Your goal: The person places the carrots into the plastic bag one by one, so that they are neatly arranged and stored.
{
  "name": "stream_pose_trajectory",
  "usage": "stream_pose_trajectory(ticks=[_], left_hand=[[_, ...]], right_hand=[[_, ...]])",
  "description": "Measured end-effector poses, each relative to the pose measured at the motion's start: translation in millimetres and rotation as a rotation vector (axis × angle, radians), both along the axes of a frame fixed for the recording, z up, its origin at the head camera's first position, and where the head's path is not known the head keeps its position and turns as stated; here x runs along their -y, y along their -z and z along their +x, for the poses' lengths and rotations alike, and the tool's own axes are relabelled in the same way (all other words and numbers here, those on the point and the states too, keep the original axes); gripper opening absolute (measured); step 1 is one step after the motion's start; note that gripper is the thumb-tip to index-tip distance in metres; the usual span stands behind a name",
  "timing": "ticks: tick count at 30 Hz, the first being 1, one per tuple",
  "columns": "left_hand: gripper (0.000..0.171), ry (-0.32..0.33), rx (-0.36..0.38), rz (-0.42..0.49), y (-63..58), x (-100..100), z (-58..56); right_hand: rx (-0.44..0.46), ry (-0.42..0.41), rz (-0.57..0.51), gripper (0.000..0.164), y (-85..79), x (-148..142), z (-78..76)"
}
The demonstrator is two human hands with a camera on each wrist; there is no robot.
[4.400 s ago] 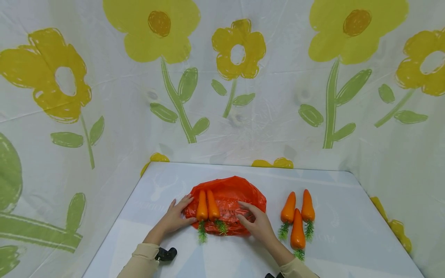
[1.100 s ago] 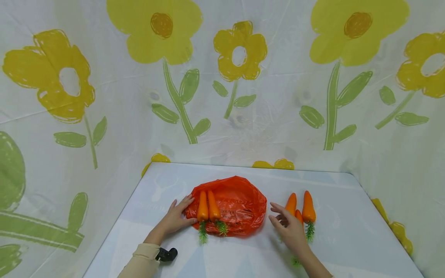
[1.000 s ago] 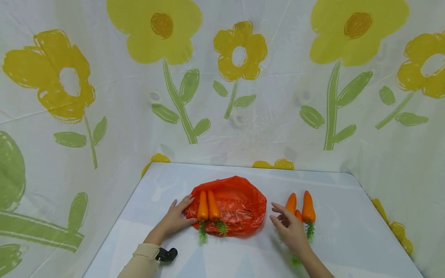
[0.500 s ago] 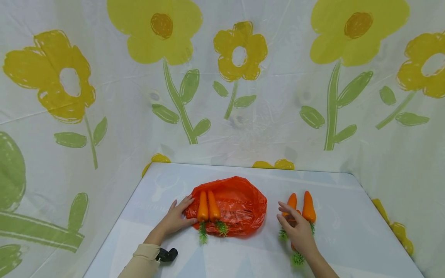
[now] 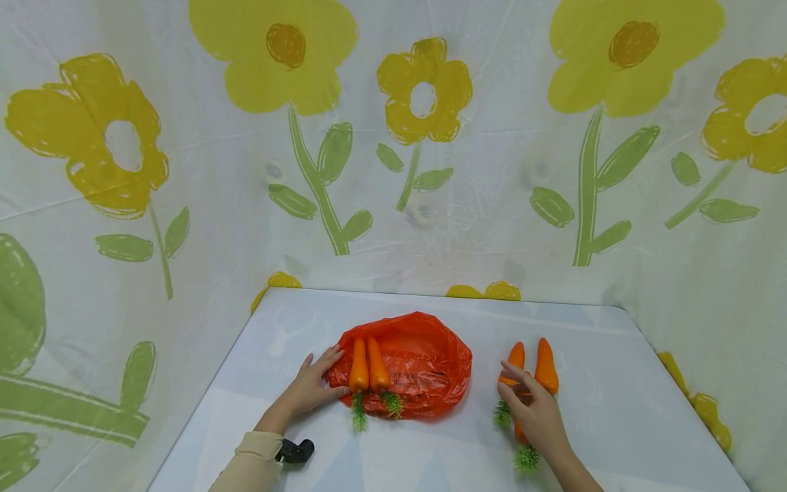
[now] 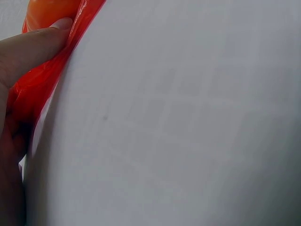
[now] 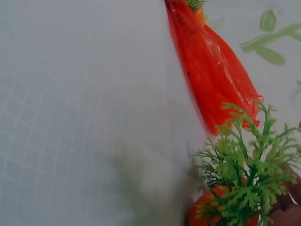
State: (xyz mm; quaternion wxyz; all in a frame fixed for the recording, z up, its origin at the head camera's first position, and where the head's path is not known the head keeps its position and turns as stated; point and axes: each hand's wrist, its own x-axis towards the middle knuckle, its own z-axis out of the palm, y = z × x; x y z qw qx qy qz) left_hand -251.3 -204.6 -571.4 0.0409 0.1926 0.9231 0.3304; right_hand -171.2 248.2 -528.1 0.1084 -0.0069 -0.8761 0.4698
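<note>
In the head view an opened red plastic bag (image 5: pixel 424 383) lies on the table. Two toy carrots (image 5: pixel 378 369) rest side by side at its left, their green tops toward me. My left hand (image 5: pixel 310 391) has its fingers stretched along the bag's left edge. Its thumb (image 6: pixel 35 49) touches the red plastic beside an orange carrot in the left wrist view. Three more carrots lie to the right. My right hand (image 5: pixel 536 413) is over them, fingers loosely bent, thumb and fingertips at the left carrot (image 5: pixel 516 353). It partly covers the front carrot (image 5: pixel 520 432); the right carrot (image 5: pixel 545 369) shows more fully.
The pale table (image 5: pixel 639 410) has a far edge against a flower-printed curtain (image 5: pixel 479 205), which also rises on both sides. A black wrist camera (image 5: pixel 295 451) sits by my left cuff. Leafy carrot greens (image 7: pixel 249 165) stand close in the right wrist view.
My right hand has moved from over the bag to the carrots on the right, drifting slightly right in the last second. The left hand, bag and carrots stay about where they were.
</note>
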Motion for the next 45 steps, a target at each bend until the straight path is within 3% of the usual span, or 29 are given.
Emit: stream_pose_trajectory(ticks=[34,45], left_hand=[[0.086,-0.008,0.003,0.0,-1.6,-0.8,0.6],[0.087,-0.015,-0.003,-0.009,-0.4,-0.9,1.7]], right_hand=[[0.072,0.103,0.092,0.052,-1.9,-36.9,2.2],[0.037,0.146,0.142,0.048,-2.8,-48.7,1.1]])
